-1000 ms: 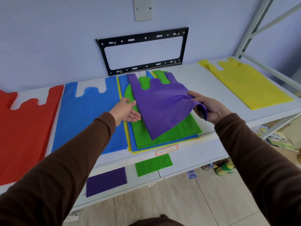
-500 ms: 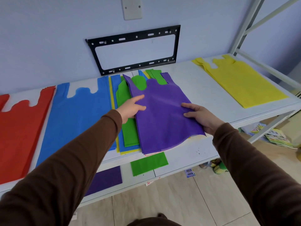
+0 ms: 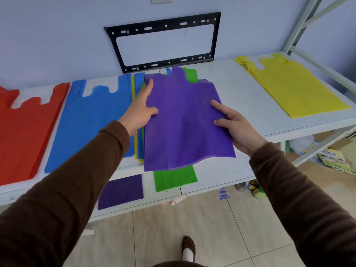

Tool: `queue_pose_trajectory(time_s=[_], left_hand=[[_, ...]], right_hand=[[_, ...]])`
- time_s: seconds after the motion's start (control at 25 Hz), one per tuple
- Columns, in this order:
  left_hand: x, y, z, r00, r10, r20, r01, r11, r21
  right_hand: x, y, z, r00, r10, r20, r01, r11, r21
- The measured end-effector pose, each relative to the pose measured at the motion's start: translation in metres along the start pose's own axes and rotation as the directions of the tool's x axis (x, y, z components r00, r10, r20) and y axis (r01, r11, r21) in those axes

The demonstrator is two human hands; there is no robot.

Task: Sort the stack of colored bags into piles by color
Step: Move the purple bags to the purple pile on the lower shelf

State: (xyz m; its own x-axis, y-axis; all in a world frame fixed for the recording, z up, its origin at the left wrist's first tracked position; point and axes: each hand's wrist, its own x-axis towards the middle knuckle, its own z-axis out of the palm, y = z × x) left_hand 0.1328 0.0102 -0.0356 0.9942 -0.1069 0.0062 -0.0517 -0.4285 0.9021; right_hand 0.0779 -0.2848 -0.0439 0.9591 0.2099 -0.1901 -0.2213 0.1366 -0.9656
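At the far left of the frame a red pile (image 3: pixel 25 132) lies flat on the white bench (image 3: pixel 237 93). Just beside it to the right lies a blue pile (image 3: pixel 90 120), handles toward the wall. Next comes the mixed stack (image 3: pixel 139 151), of which yellow, blue and green edges show at its left side and green and blue handles at its top.

The left hand (image 3: pixel 139 110) holds the left edge of a purple bag (image 3: pixel 183 122), the forefinger stretched along the edge and the thumb pressing on top of the fabric. The bag sits in the centre of the frame above the stack, its lower edge hanging past the front of the bench. The right hand (image 3: pixel 235 126) grips the bag's right edge, thumb and forefinger lying on the fabric while the other fingers are hidden underneath.

Below the bench, on a lower shelf (image 3: pixel 212 182), a purple piece (image 3: pixel 121 191) and a green piece (image 3: pixel 174 178) lie side by side. At the upper right a yellow pile (image 3: pixel 292 87) lies slanted on the bench. A black metal bracket (image 3: pixel 163 41) hangs on the wall above the centre.
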Motion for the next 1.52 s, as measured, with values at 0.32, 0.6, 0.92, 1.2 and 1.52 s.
queue_pose_trajectory(time_s=[0.32,0.6,0.92,1.2,1.52], left_hand=[[-0.172,-0.047,-0.036,0.996,-0.01,-0.092,0.014,0.999,0.033],[-0.334,-0.17,-0.038,0.955,-0.27,-0.126,0.249,0.955,-0.159],[-0.316,-0.283,-0.049,0.904,-0.427,-0.006,0.425,0.9,-0.097],[-0.213,-0.391,-0.082,0.925,-0.379,0.031,0.38,0.924,-0.028],[-0.085,-0.474,-0.127,0.943,-0.33,-0.033,0.331,0.943,0.041]], right_hand=[[-0.103,0.083,0.071,0.98,0.043,0.194,-0.039,0.999,-0.023],[-0.187,0.203,0.142,0.925,0.296,0.239,-0.262,0.951,-0.163],[-0.139,0.292,0.18,0.95,0.301,0.08,-0.225,0.841,-0.493],[-0.013,0.343,0.209,0.992,0.11,0.054,-0.045,0.739,-0.672],[0.143,0.415,0.25,0.999,-0.011,-0.03,-0.01,0.789,-0.615]])
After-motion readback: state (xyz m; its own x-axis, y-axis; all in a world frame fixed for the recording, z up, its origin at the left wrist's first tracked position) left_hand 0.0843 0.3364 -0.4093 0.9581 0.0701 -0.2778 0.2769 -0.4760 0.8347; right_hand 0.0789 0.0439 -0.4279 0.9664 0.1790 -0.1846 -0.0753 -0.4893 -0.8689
